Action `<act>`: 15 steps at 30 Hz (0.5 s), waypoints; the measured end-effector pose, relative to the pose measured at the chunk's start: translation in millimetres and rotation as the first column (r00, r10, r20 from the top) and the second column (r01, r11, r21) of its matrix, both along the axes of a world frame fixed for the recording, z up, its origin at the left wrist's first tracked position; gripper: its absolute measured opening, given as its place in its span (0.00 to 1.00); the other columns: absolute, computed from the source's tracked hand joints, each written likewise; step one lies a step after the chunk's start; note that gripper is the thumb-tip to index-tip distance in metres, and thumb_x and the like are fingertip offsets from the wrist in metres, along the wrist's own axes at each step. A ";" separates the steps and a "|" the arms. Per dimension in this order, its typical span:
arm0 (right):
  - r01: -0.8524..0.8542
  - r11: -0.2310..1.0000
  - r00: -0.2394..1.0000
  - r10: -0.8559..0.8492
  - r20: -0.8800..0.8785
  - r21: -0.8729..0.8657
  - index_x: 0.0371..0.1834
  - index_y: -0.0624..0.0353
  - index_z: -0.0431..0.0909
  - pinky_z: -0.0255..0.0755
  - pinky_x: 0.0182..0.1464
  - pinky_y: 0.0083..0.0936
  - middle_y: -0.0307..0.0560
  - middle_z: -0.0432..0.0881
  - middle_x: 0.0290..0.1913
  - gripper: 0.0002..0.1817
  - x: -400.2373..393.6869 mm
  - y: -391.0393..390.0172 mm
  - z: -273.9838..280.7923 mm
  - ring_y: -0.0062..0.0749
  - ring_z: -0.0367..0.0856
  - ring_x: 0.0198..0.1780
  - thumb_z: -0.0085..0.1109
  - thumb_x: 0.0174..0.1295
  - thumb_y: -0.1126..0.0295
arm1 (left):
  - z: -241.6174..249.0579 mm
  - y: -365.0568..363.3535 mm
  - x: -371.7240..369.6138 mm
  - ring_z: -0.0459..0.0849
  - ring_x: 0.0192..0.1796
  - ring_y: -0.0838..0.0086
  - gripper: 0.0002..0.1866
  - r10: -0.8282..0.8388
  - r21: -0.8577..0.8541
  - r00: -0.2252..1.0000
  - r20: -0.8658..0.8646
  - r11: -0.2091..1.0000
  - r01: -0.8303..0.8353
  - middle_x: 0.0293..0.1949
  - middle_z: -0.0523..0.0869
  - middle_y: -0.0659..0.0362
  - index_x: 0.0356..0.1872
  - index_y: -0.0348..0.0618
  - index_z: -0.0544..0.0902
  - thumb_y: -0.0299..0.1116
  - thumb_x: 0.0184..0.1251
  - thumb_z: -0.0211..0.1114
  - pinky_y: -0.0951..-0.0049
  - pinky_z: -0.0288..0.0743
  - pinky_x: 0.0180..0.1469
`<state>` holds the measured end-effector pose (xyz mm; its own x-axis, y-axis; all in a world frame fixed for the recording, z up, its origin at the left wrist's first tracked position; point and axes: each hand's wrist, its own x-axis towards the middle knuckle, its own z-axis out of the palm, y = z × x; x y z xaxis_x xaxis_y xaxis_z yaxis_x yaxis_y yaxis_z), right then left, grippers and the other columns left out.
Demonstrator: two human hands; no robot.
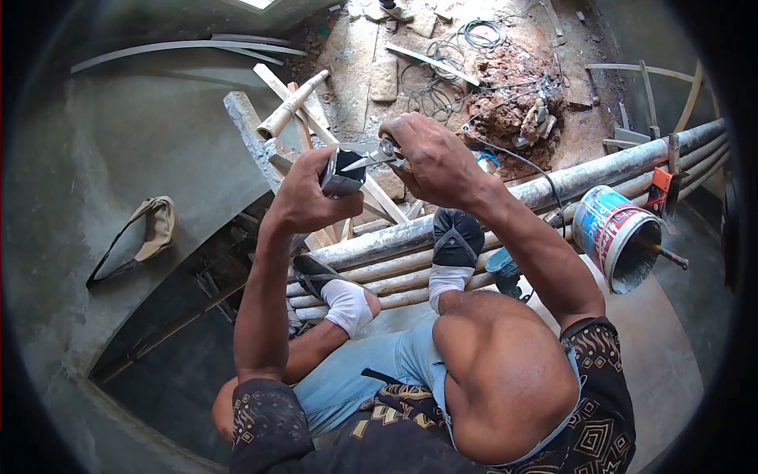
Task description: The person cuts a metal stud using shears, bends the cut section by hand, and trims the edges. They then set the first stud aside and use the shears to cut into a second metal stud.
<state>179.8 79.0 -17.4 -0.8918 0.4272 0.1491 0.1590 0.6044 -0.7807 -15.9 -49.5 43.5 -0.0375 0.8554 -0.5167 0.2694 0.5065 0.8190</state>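
The dark, hollow metal piece [342, 186] is up in the air, in front of the person's raised knees, its open end turned toward the snips [386, 150]. Looks to me as if the work is somewhere at that rim: the blades are spread, one seemingly reaching into the opening and the other by the upper edge. I can't make out a finished cut from here, nor how much is left to do. The piece looks stiff and thin-walled, with straight sides and corners, shiny in places; most of its length is hidden.

The left hand [302, 196] is wrapped firmly around it, thumb pressed along the near side. The right hand [442, 158] is closed on the handles of the snips, which come in from the side.

Just beyond and below, wooden lengths [294, 99] lie crossed. The person's feet are at a row of long pipes [584, 171], with a paint-marked bucket [598, 223] over to the right. Farther down there's a reddish heap of rubble [517, 91] beside loose cable [483, 33].
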 end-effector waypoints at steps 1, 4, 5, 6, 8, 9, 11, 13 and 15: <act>0.007 1.000 1.000 -0.008 -0.016 -0.004 0.43 0.64 0.71 0.75 0.49 0.45 0.61 0.79 0.38 0.12 -0.7 -1.0 0.9 0.55 0.81 0.44 0.59 0.60 0.72 | 0.5 0.3 -0.9 0.77 0.30 0.84 0.10 -0.001 -0.001 1.000 0.002 1.000 0.001 0.27 0.82 0.67 0.31 0.41 0.81 0.29 0.48 0.72 0.77 0.74 0.33; 0.025 0.999 1.000 -0.025 -0.014 -0.041 0.42 0.64 0.71 0.76 0.46 0.45 0.60 0.79 0.35 0.10 -2.3 -5.7 -1.4 0.55 0.82 0.41 0.59 0.61 0.71 | 4.0 0.4 -4.6 0.77 0.29 0.84 0.10 -0.019 -0.004 1.000 0.024 1.000 0.019 0.27 0.82 0.66 0.30 0.41 0.81 0.30 0.47 0.72 0.77 0.73 0.33; 0.039 0.997 0.999 -0.038 0.010 -0.070 0.40 0.64 0.71 0.77 0.43 0.45 0.60 0.79 0.33 0.10 -3.0 -7.1 -2.4 0.56 0.82 0.39 0.58 0.61 0.71 | 3.5 0.3 -4.8 0.76 0.29 0.84 0.10 0.001 0.006 1.000 0.027 1.000 -0.001 0.27 0.81 0.67 0.30 0.41 0.81 0.30 0.47 0.72 0.77 0.72 0.32; 0.040 0.997 0.999 -0.040 0.007 -0.073 0.40 0.64 0.71 0.77 0.43 0.45 0.60 0.79 0.33 0.10 -3.3 -8.2 -2.2 0.56 0.82 0.39 0.58 0.61 0.71 | 3.3 0.2 -4.8 0.76 0.29 0.84 0.10 0.020 0.014 0.999 0.033 1.000 -0.020 0.26 0.81 0.67 0.30 0.41 0.81 0.30 0.47 0.72 0.78 0.72 0.32; 0.058 0.993 0.998 -0.054 0.041 -0.105 0.38 0.64 0.71 0.77 0.38 0.47 0.60 0.80 0.28 0.08 -2.9 -10.0 -1.8 0.58 0.83 0.33 0.58 0.61 0.71 | 3.9 1.0 -4.7 0.73 0.28 0.84 0.10 0.022 0.015 0.999 0.028 1.000 -0.023 0.25 0.79 0.68 0.28 0.42 0.79 0.30 0.46 0.72 0.77 0.69 0.31; 0.060 0.993 0.998 -0.056 0.041 -0.106 0.38 0.64 0.71 0.77 0.38 0.47 0.60 0.80 0.28 0.08 -2.3 -10.7 -1.1 0.58 0.83 0.33 0.58 0.61 0.71 | 4.3 1.6 -4.7 0.71 0.26 0.84 0.11 0.026 0.018 0.999 0.025 0.999 -0.027 0.23 0.77 0.69 0.27 0.42 0.77 0.31 0.45 0.71 0.76 0.67 0.29; 0.091 0.987 0.993 -0.080 0.086 -0.134 0.36 0.65 0.71 0.77 0.35 0.48 0.61 0.80 0.26 0.08 -1.2 -12.3 1.1 0.59 0.84 0.30 0.57 0.62 0.71 | 8.4 3.9 -6.8 0.72 0.27 0.84 0.11 0.012 -0.018 0.999 0.042 1.000 -0.011 0.23 0.78 0.68 0.27 0.41 0.78 0.31 0.45 0.71 0.76 0.67 0.30; 0.103 0.986 0.992 -0.092 0.088 -0.134 0.36 0.65 0.71 0.77 0.35 0.49 0.62 0.80 0.26 0.08 -0.8 -14.3 1.4 0.60 0.84 0.29 0.57 0.62 0.71 | 9.5 5.8 -10.2 0.72 0.27 0.84 0.10 0.001 -0.053 0.998 0.057 0.999 0.002 0.24 0.78 0.68 0.27 0.41 0.79 0.31 0.45 0.71 0.77 0.67 0.30; 0.116 0.984 0.990 -0.104 0.091 -0.135 0.36 0.65 0.71 0.77 0.35 0.49 0.63 0.81 0.25 0.08 -0.1 -17.7 3.1 0.60 0.84 0.29 0.56 0.63 0.70 | 8.8 7.2 -12.6 0.77 0.29 0.82 0.15 -0.010 -0.024 0.996 0.087 1.000 0.012 0.25 0.81 0.65 0.34 0.39 0.82 0.32 0.46 0.75 0.73 0.72 0.32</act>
